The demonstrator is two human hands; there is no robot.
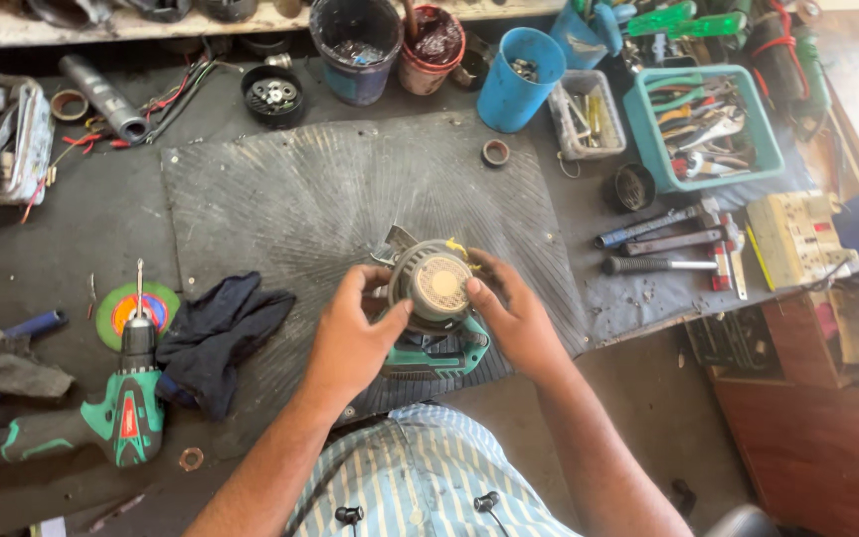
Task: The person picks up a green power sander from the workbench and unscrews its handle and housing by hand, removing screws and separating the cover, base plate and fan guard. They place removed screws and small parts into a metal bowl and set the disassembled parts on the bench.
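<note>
**Grey motor housing gripped from both sides**

Grey round motor housing [432, 285] sits on its green tool body [439, 353] over the ribbed rubber mat [280, 189]. The left hand [350, 333] and right hand [514, 313] clasp opposite edges, seemingly to steady it. A green cordless drill [121, 413] lies well apart.

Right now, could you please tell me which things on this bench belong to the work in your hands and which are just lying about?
In hand:
- round grey motor part, gripped by left hand and right hand
- green tool body under it
- ribbed grey mat

Lying about:
- green cordless drill
- dark cloth
- teal tray of pliers
- blue cup
- hammer
</note>
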